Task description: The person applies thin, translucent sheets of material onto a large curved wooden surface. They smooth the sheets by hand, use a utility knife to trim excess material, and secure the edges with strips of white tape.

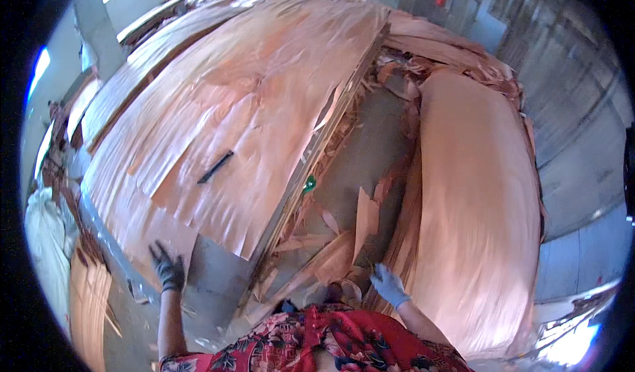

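Observation:
My left hand (169, 270), in a dark grey glove, spreads its fingers at the near edge of a narrow wood veneer sheet (155, 234); whether it presses on the sheet is unclear. This sheet lies beside a wide pile of pinkish veneer sheets (258, 120) on a grey table. A slim black tool (216, 167), perhaps a knife, rests on the pile, apart from both hands. Low over the gap, beside the right-hand veneer stack (476, 206), my right hand (390, 286) in a pale glove has its fingers loosely stretched, with nothing visible in them.
Torn veneer scraps (368, 223) litter the floor between pile and stack. A small green object (309, 184) sits by the pile's wooden edge. At far left are a pale cloth bundle (46, 239) and upright veneer strips (89, 306). A grey wall (575, 120) bounds the right.

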Available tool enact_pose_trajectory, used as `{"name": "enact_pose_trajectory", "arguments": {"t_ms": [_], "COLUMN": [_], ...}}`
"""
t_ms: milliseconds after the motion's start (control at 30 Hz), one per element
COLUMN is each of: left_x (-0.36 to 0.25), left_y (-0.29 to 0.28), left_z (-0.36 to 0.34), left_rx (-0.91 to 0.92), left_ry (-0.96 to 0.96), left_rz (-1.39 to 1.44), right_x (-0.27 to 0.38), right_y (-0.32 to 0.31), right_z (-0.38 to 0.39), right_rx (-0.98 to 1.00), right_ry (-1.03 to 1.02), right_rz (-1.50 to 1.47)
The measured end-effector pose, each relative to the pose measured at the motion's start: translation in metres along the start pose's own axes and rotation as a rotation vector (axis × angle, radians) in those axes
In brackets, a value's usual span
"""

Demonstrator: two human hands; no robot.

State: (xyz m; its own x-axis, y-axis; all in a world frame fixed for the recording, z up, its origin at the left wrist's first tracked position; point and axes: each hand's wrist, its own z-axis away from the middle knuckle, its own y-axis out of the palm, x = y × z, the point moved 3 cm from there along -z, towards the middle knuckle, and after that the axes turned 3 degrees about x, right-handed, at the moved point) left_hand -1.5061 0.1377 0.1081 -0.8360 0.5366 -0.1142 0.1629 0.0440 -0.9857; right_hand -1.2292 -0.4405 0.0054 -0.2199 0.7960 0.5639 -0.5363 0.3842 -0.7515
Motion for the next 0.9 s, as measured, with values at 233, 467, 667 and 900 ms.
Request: {"name": "enact_pose_trajectory", "arguments": {"t_ms": [233, 467, 667, 900], "left_x": [-0.152, -0.165, -0.158, -0.177], "left_y": [0.062, 0.084, 0.084, 0.061], "left_z": [0.029, 0.021, 0.031, 0.016], "left_rx": [0.270, 0.289, 0.327, 0.320], "left_ry": [0.328, 0.323, 0.345, 0.332], "left_rz": [-0.143, -0.203, -0.212, -0.206], "right_x": [0.057, 0.115, 0.176, 0.227], "right_y": [-0.067, -0.117, -0.124, -0.191], "right_z": [-0.147, -0.322, -0.435, -0.448], "right_rx": [0.132, 0.218, 0.197, 0.860], "right_ry": [-0.187, -0.172, 0.174, -0.176], "right_rz": [-0.870, -1.170, -1.358, -0.838]}}
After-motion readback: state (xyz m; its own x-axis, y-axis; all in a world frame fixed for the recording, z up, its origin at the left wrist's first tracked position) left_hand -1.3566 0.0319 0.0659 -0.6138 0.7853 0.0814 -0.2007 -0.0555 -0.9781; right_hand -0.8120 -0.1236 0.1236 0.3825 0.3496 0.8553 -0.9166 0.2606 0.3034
